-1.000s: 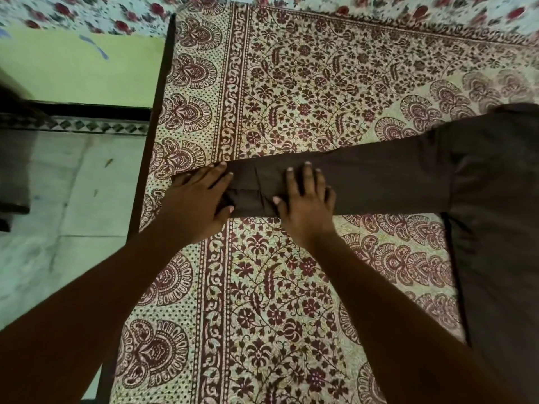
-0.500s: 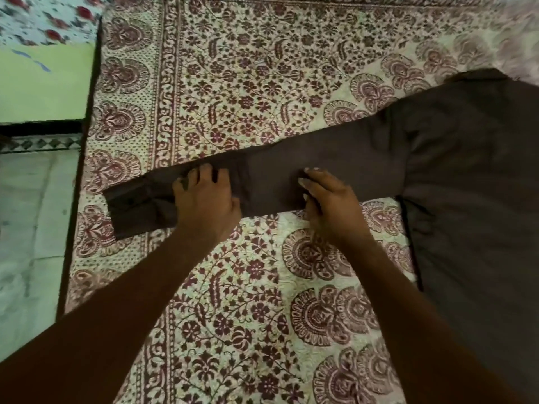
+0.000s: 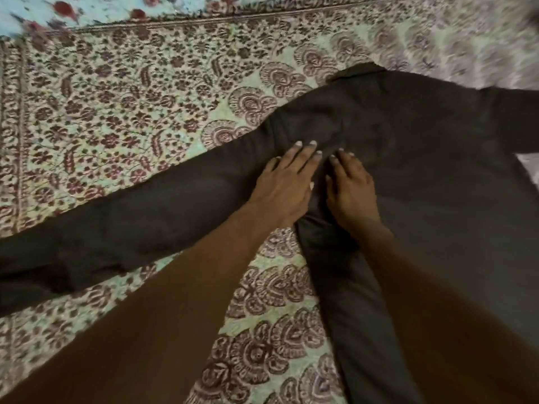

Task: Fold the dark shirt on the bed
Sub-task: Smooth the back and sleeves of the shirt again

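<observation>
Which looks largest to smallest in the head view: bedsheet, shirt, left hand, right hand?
1. bedsheet, spanning the frame
2. shirt
3. left hand and right hand: they look alike, so not ranked

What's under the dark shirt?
The dark shirt lies on the patterned bedsheet, which shows beside it. The left hand and right hand rest on top, where sleeve meets body. Whatever lies beneath the cloth is covered.

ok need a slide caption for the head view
Left hand and right hand rest on the dark shirt where its sleeve meets the body, on a patterned bedsheet.
</observation>
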### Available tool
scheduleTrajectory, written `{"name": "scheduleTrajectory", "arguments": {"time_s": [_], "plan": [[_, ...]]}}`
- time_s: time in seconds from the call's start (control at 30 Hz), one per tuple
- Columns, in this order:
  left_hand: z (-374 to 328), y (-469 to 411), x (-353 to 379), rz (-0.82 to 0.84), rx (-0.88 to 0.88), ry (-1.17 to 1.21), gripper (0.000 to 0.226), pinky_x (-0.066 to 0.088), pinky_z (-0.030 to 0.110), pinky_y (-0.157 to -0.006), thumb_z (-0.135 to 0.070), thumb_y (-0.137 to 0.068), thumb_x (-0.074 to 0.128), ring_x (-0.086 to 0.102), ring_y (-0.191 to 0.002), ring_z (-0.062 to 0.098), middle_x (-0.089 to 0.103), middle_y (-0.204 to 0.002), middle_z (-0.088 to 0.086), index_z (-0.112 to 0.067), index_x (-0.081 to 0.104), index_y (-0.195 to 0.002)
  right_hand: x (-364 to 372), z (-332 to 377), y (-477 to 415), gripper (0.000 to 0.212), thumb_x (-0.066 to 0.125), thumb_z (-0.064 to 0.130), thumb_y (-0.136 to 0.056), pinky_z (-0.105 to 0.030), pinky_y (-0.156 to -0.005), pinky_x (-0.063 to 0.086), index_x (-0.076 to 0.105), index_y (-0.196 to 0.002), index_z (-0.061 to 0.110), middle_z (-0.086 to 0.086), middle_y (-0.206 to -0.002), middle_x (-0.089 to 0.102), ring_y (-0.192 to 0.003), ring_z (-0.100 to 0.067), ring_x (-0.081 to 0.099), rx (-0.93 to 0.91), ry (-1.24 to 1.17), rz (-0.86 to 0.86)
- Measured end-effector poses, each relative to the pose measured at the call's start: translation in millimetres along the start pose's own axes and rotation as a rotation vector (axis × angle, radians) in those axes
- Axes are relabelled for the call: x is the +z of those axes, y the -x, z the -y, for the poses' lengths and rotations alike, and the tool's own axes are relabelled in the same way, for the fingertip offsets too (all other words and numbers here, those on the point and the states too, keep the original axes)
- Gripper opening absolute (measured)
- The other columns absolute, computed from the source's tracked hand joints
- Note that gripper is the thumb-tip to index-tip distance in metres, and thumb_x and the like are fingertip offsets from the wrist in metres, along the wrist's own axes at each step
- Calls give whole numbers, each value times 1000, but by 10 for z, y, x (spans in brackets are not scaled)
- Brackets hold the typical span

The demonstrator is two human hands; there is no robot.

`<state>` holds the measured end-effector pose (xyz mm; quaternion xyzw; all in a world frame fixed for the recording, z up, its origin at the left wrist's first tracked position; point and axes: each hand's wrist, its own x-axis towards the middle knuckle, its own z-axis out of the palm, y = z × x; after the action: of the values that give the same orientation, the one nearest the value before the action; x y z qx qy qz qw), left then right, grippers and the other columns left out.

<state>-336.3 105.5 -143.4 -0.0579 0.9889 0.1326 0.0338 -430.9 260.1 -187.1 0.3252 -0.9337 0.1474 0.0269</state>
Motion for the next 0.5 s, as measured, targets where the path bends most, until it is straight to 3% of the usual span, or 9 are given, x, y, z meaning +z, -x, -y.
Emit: {"name": "scheduleTrajectory", "arguments": {"time_s": [0.13,0.23,0.5], "plan": [[117,-225,249,37,-113,26,70,13,54,-128,-59,-107,28,0,-162,20,-2,-176,-10,-34,3,-167,88,-40,78,55,37,37,-108,-48,-118,35,50,-153,9,-13,-164,41,-153,-30,38,-14,42,-57],[410,-115,342,-87,-225,-71,77,12,56,-128,-72,-101,21,9,-162,23,3,-176,-6,-34,6,-166,75,-44,64,55,36,39,-108,-47,-120,32,48,-154,13,-10,-166,38,-155,-28,34,-7,49,-51],[675,76,199,-123,-687,18,79,4,57,-129,-63,-106,19,-3,-162,30,-3,-176,7,-17,2,-167,85,-20,68,52,39,36,-108,-48,-120,32,49,-154,14,-8,-166,39,-154,-27,34,10,30,-56]]}}
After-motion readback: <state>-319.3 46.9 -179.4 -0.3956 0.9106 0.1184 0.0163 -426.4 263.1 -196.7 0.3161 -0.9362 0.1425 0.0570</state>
